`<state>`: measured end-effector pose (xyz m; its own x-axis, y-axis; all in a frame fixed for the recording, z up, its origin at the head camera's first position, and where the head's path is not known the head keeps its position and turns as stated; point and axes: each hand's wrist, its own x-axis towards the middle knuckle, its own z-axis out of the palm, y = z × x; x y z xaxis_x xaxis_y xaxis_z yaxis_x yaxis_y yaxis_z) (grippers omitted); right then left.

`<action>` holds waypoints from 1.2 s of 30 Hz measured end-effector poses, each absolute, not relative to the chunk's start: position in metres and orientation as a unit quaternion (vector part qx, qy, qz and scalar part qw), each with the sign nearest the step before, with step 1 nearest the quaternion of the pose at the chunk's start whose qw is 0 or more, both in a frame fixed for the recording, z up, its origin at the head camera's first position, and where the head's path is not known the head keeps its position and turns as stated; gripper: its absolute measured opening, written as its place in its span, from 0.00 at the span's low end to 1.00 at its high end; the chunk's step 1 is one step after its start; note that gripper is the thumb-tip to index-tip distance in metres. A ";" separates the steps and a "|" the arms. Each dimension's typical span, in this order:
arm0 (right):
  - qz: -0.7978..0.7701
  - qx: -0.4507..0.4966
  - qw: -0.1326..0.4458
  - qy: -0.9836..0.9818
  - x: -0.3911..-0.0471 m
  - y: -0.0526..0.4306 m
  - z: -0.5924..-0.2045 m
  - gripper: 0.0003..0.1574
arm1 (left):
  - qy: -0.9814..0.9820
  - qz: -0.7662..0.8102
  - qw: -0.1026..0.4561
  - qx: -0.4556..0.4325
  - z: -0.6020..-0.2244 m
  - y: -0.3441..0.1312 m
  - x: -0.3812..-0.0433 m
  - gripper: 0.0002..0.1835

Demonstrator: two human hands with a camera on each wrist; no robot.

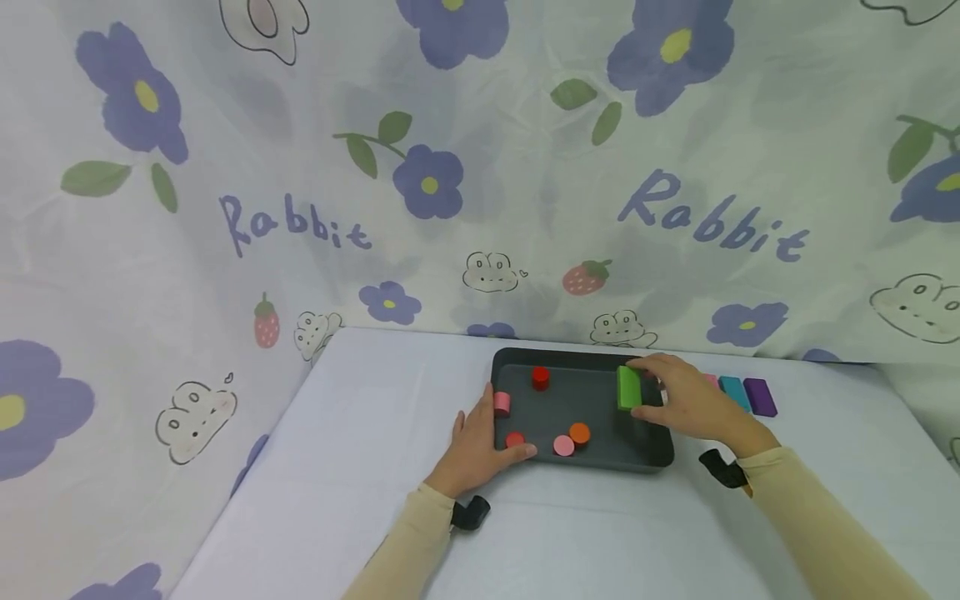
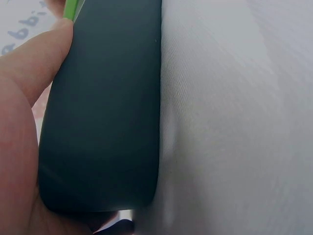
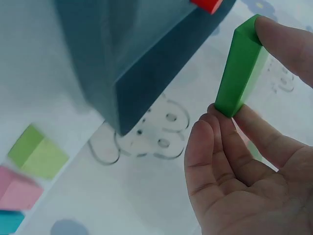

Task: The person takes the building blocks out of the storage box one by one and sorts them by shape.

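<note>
A dark grey tray [image 1: 600,462] lies on the white table. My left hand [image 1: 474,450] grips its near left corner, thumb along the front rim and fingers at the left side. Between thumb and fingertips, my right hand [image 1: 686,400] pinches a green rectangular block [image 1: 628,388] over the right part of the tray; the right wrist view shows the block [image 3: 240,68] held by its two ends. Inside the tray are a red cylinder [image 1: 540,377], a pink cylinder [image 1: 502,404] by the left wall, another red piece [image 1: 514,439], a round pink piece [image 1: 563,446] and a round orange piece [image 1: 579,433].
Right of the tray, a teal block [image 1: 735,393] and a purple block [image 1: 761,397] lie side by side. The right wrist view also has a light green block [image 3: 39,152] and a pink block [image 3: 18,188] there. A printed curtain [image 1: 540,167] hangs behind the table.
</note>
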<state>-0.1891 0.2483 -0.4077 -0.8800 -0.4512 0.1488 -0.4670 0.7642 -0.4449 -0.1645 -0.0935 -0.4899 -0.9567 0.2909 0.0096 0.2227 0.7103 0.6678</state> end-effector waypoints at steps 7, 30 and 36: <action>0.241 0.236 0.023 -0.941 -0.186 0.269 -0.405 0.41 | 0.922 0.359 0.044 0.138 -0.490 -0.095 -0.163 0.65; 0.152 0.261 0.104 -0.948 -0.184 0.360 -0.424 0.40 | 0.920 0.365 0.048 0.136 -0.488 -0.094 -0.163 0.66; 0.167 0.260 0.104 -0.945 -0.187 0.378 -0.433 0.39 | 0.922 0.359 0.052 0.132 -0.489 -0.093 -0.163 0.65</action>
<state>-0.1873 0.3776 -0.4325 -0.8429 -0.4567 0.2845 -0.5266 0.8088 -0.2620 -0.1635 -0.0931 -0.4887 -0.9594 0.2820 -0.0014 0.2068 0.7069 0.6764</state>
